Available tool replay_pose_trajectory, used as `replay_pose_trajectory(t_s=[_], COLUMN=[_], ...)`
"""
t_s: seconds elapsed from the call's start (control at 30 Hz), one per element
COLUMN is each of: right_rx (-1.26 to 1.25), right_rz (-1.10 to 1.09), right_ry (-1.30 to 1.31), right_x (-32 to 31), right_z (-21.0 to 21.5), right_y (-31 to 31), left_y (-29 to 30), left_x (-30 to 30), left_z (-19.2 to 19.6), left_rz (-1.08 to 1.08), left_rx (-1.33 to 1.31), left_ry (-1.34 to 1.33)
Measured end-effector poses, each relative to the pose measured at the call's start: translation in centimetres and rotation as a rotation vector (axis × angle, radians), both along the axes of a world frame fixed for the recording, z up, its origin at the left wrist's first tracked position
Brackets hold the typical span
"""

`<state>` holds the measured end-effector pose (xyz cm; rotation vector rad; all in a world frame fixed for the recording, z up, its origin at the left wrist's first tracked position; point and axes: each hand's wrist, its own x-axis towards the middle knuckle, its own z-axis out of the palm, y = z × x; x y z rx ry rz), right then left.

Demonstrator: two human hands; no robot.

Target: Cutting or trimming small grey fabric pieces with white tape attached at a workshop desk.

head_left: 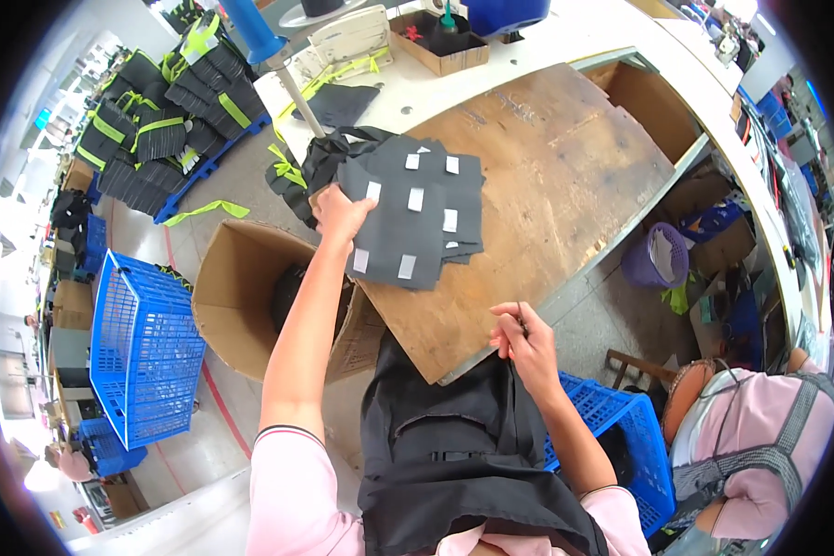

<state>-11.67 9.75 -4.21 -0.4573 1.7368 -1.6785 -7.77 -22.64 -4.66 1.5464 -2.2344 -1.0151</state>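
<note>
My left hand (pixel 339 215) pinches the left edge of a stack of black fabric panels (pixel 435 181), its thumb on top and its fingers partly hidden at the edge. Small silver-white rectangles dot the top panel. The stack lies on a worn wooden board (pixel 551 157), with a bunched black fabric piece (pixel 343 148) behind it. Over the board's near edge, my right hand (pixel 525 347) is closed with fingers curled around something small and dark, too little of which shows to name.
Left of the board stand an open cardboard box (pixel 241 269) and a blue plastic crate (pixel 148 357). Another blue crate (pixel 644 454) is at my right, beside a seated person (pixel 760 426). Bundled black pieces fill a blue pallet (pixel 218 167). A metal pole (pixel 296 93) rises behind the stack.
</note>
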Motion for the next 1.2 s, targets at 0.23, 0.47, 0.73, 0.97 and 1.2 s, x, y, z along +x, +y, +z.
replay_pose_trajectory(t_s=[0.23,0.47,0.73,0.97,1.2], right_rx=[0.035,-0.007,-0.054,0.052,0.06], right_rz=[0.042,-0.065,-0.049,-0.052,0.055], right_ry=[0.258,0.145,-0.06,0.012,-0.046], right_x=[-2.7,-7.1,-7.5,-8.7,-9.4], right_z=[-2.0,-6.4,-5.2,-5.1,-5.2], right_y=[-6.6,-14.6,-13.8,-13.1,-12.5], left_y=[-2.4,-6.1,-3.5,-3.4,0.0], left_x=[1.8,1.7,-0.1,-0.9,-0.2], left_z=[-4.5,-6.8,-3.1,-0.7,-2.4], left_rz=[0.14,0.15,0.099,0.096,-0.3], left_rx=[0.139,0.344,0.122,0.747,0.119], left_ry=[0.186,0.138,-0.136,0.253,0.043])
